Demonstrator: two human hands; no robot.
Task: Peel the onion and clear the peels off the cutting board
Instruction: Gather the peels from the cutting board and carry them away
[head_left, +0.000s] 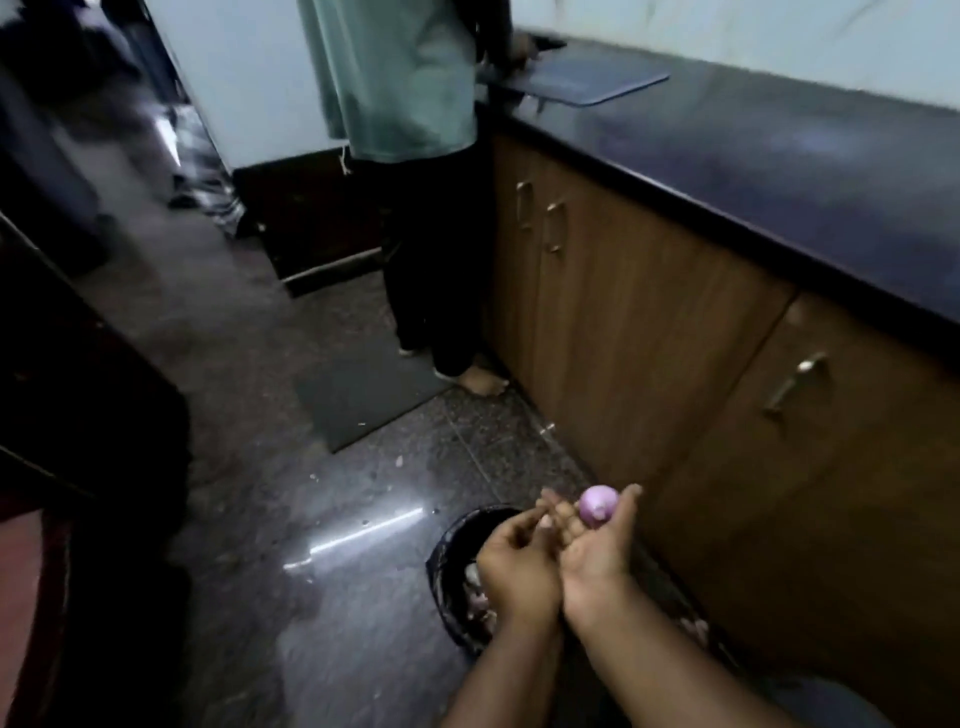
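A peeled purple onion (598, 504) sits at the fingertips of my right hand (597, 556), which is turned palm up with thumb and fingers curled round it. My left hand (519, 569) is right beside it, back toward the camera. Its loosely bent fingers touch the right hand's fingers, and I see nothing in them. Both hands hover over a dark round bin (451, 566) on the floor, with pale peels (477, 597) inside it. A blue cutting board (592, 80) lies far off on the counter's back end.
A dark countertop (779, 171) over brown cabinet doors (649, 338) runs along the right. Another person (405, 104) stands at the far end beside the board, on a grey mat (358, 400). Dark furniture lines the left, with shiny floor between.
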